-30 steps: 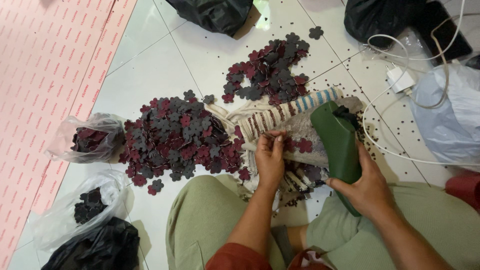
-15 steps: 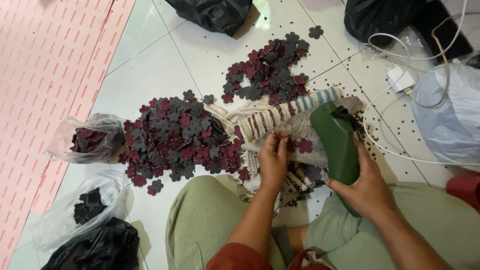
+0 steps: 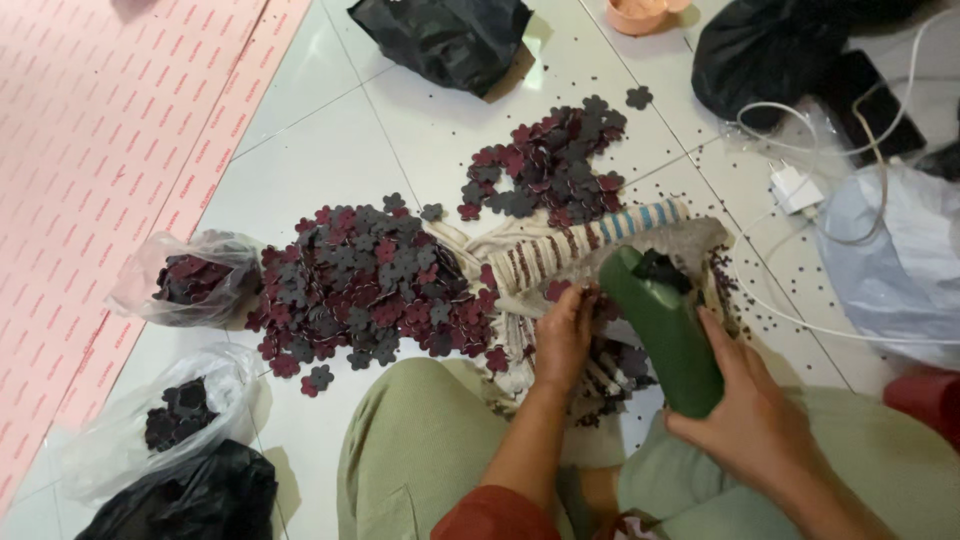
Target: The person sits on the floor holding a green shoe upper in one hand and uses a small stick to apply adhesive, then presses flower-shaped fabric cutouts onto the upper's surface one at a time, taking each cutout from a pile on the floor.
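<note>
While gripping the green punch tool (image 3: 662, 335) with right hand (image 3: 745, 425), left hand (image 3: 563, 335) fingers pinching a maroon flower cutout (image 3: 558, 290) at the striped cloth (image 3: 560, 250) — big floor piles (image 3: 370, 290) already cut, bags (image 3: 185, 280) part-filled — seemingly well along.

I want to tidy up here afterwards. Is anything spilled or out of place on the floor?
Yes. Tiny dark specks are strewn across the white tiled floor, mostly right of the flower-shaped cutouts, and one cutout lies apart from the upper pile.

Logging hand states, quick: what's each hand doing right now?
Left hand: closed, pinching a dark red flower cutout.
Right hand: closed around a green tool.
</note>
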Demonstrator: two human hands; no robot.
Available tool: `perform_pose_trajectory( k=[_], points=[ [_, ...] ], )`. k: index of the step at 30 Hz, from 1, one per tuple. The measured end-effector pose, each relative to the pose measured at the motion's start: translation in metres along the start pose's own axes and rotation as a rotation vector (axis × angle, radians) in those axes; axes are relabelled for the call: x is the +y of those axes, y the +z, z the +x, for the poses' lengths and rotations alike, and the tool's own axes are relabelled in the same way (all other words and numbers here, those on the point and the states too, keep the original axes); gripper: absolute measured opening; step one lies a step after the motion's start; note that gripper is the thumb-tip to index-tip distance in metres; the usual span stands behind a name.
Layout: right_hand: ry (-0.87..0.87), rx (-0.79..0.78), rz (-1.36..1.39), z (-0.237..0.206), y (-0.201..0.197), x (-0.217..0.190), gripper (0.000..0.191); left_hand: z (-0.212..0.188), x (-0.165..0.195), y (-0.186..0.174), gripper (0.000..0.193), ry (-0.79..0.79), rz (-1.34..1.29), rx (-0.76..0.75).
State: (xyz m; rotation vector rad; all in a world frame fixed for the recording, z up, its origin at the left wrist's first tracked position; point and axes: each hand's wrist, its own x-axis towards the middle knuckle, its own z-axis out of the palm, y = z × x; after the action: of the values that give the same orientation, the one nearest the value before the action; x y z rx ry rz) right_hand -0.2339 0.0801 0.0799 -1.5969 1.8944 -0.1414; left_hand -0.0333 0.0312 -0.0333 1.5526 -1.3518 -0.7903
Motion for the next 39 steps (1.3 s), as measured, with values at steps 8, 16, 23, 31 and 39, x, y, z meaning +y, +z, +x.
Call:
perform_pose_trajectory(
  k=[8, 16, 23, 31, 39],
  points=[
    [-0.282, 0.205, -0.110, -0.042, -0.035, -0.025, 0.110, -0.003, -0.008, -0.009, 0.017, 0.058, -0.062, -0.006],
    [-0.097, 0.024, -0.170, -0.017, 0.018, -0.041, 0.127, -0.003, -0.010, -0.021, 0.026, 0.065, 0.003, -0.090],
    [-0.329, 0.170, 0.079, -0.025, 0.005, -0.036, 0.116, 0.000, -0.005, -0.024, 0.015, 0.012, -0.067, -0.050],
    [-0.464, 0.394, 0.141, -0.034, -0.038, -0.051, 0.095, 0.000, -0.012, -0.024, 0.018, 0.031, -0.064, -0.038],
    [-0.211, 0.121, 0.015, -0.001, 0.031, -0.035, 0.125, 0.002, -0.017, -0.025, 0.027, 0.032, -0.053, -0.055]
  ],
)
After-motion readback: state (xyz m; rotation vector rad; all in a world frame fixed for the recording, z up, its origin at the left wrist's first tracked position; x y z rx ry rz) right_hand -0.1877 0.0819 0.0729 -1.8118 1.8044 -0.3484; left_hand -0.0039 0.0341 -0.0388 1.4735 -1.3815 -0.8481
